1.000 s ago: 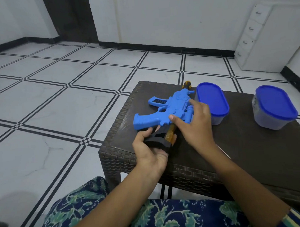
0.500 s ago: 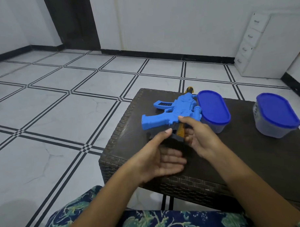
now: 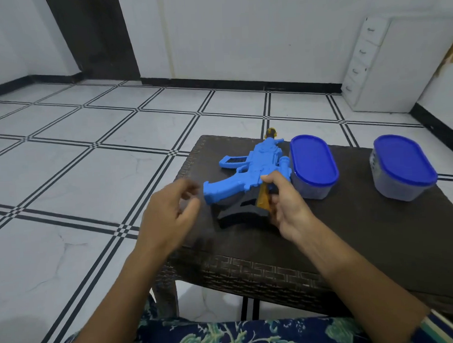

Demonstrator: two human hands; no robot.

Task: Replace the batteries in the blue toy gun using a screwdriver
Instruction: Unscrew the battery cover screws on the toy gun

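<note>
Toy gun: bright blue plastic toy gun [image 3: 248, 172] with a black stock [image 3: 243, 209] at the near end, an amber see-through piece [image 3: 263, 199] under the body and a yellow-black muzzle tip [image 3: 271, 132] pointing away; it's lying on its side on the dark woven table [image 3: 351, 233], toward the far left part.
Right hand: right hand [image 3: 289, 207] is pinching the gun, thumb on the blue body, fingers curled round the amber bit.
Left hand: left hand [image 3: 168, 217] hovers just left of the grip, fingers loosely curled, holding nothing as far as I can see, and it's pretty blurry.
Count: one gun, two hands, two tubs with blue lids, the near tub [image 3: 313, 165] just beside the gun, the far tub [image 3: 403, 166] well apart to the right.
Hard to see: tub contents are too murky to make out, and the table's right side is cut off.
</note>
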